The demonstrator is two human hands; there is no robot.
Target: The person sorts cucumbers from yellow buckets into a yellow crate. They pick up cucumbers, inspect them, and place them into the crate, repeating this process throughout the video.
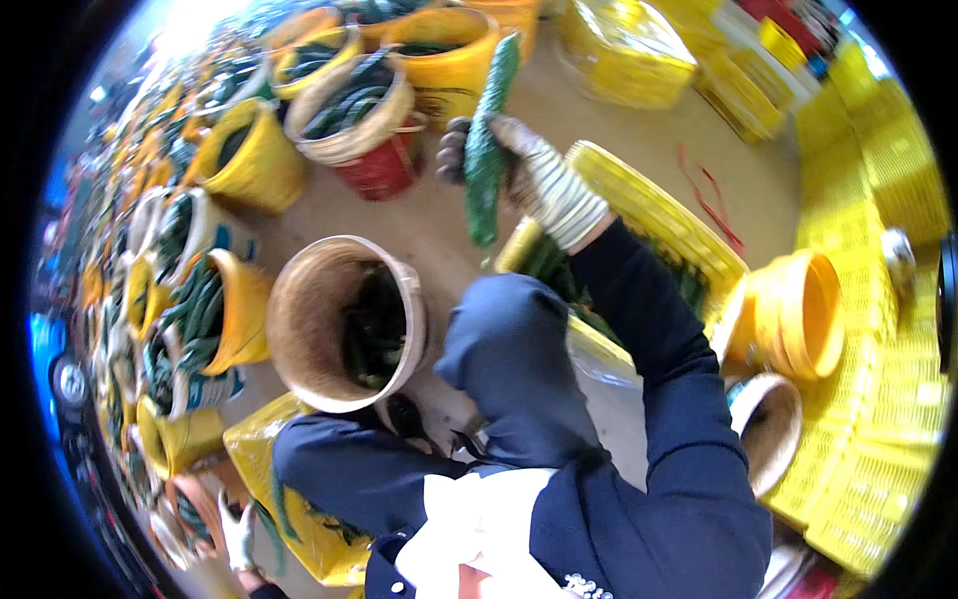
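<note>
My right hand [516, 161], in a striped, soiled glove with dark fingers, grips a long green cucumber [490, 142] around its middle, out in front of me. My left hand [238, 531], in a pale glove at the lower left, has its fingers spread beside an orange bucket [202, 502], close to a hanging green cucumber [271, 535]. Between my hands stands a worn, pale bucket [299, 322] with dark green vegetables low inside. A yellow crate [644, 187] partly filled with cucumbers lies under my right forearm.
Many buckets of cucumbers crowd the left, among them a red one [382, 172] with a pale rim. A yellow crate lined with film [322, 554] is by my left knee. Stacked orange buckets [786, 314] and yellow crates [861, 419] line the right; red strapping [711, 198] lies on the floor.
</note>
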